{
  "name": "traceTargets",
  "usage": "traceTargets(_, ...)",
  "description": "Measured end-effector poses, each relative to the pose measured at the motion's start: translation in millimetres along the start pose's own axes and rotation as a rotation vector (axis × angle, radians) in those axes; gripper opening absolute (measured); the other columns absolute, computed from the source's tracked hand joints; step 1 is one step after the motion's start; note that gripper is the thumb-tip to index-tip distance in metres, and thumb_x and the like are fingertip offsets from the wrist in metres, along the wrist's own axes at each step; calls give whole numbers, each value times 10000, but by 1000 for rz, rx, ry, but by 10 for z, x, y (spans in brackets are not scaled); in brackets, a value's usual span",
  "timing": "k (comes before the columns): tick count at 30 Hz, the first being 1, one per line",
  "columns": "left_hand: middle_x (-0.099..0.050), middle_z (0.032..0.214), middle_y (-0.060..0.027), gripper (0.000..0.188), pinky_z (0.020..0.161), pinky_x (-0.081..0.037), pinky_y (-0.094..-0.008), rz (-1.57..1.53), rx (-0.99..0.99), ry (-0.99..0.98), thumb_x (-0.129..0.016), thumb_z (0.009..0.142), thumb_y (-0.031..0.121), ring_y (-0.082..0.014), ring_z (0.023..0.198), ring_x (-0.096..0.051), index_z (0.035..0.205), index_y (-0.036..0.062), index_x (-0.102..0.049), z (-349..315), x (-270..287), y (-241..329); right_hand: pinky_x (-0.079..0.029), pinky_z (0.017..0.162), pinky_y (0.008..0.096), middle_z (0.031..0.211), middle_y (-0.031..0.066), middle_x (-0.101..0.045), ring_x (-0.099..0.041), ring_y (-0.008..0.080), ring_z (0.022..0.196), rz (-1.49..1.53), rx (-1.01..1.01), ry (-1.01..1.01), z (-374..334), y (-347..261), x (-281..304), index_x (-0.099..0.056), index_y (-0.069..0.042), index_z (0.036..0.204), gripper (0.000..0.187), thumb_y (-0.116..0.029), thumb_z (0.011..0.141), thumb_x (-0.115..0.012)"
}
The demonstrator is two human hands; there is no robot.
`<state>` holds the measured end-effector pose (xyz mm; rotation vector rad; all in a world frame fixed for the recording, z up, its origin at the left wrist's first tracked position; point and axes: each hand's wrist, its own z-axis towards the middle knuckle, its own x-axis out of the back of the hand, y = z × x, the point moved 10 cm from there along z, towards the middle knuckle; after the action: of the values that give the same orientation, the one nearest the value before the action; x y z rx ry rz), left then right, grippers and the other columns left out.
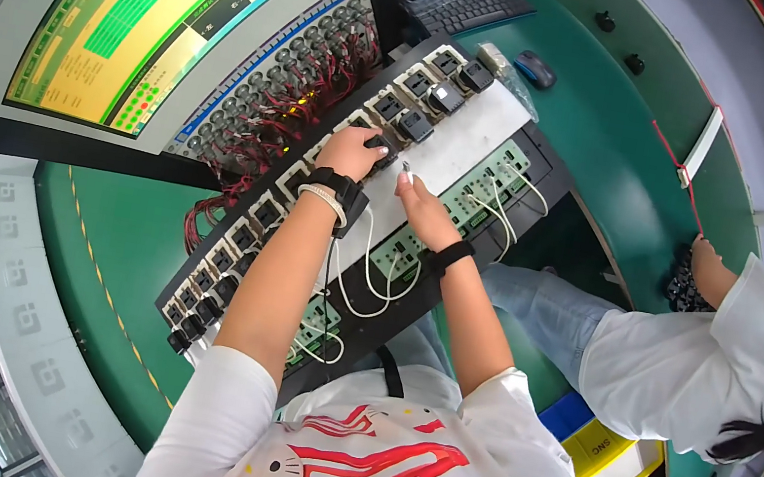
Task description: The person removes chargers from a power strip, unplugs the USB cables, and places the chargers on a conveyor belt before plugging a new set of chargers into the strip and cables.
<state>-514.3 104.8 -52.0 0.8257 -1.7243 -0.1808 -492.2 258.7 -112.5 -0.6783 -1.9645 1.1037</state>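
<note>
My left hand (347, 153) is closed around a small black power adapter (382, 147) at the row of sockets on the long test fixture (452, 145). Just right of it, my right hand (426, 216) pinches a small plug with a silvery tip (406, 170), close to that adapter. Whether the tip touches the adapter I cannot tell. More black adapters (415, 124) sit in the sockets farther up the row. White cables (375, 309) loop from green circuit boards (484, 187) along the fixture's near side.
Behind the fixture stand a large monitor (153, 13) and a panel of round lamps with red wires (330, 61). A keyboard (468, 8) and a mouse (536, 69) lie on the green bench. At right sits another person (664, 353), with a yellow bin (602, 458) nearby.
</note>
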Motion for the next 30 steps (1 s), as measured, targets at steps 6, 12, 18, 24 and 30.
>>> traceTargets(6,-609,1121,-156,427,872,-456,-381,-45,37,-13,-669,781,280,-312,1029,-580,1174,127,-604,3,8,-31,-398,683,305,724,60,-495,-453,170,702,180,-19,43,151,60,6,-516,-33,875,385,-381,959,-374)
traceTargets(12,-642,1008,-189,412,827,-460,-345,-101,27,-13,-687,759,246,-305,939,-619,1148,123,-623,2,49,-75,-411,695,452,789,245,-555,-532,431,785,140,-68,145,115,54,27,-503,3,879,319,-297,939,-411)
traceTargets(18,-638,1022,-195,414,827,-460,-335,-131,6,9,-675,765,229,-295,951,-620,1158,112,-613,-18,24,-28,-397,602,348,670,108,-508,-477,221,616,67,-2,218,97,53,53,-503,-11,827,311,-286,947,-424)
traceTargets(24,-634,1004,-208,414,818,-462,-343,-142,19,25,-673,767,220,-315,928,-619,1158,99,-609,-1,14,-85,-404,612,373,676,162,-508,-492,284,625,168,21,286,71,-18,72,-494,-1,831,312,-281,949,-421)
traceTargets(30,-636,960,-214,407,803,-464,-349,-146,-36,52,-668,773,210,-329,903,-616,1158,93,-606,-14,23,-85,-401,641,504,748,259,-566,-529,460,736,-12,-13,243,93,-174,-2,-508,13,824,301,-248,940,-415)
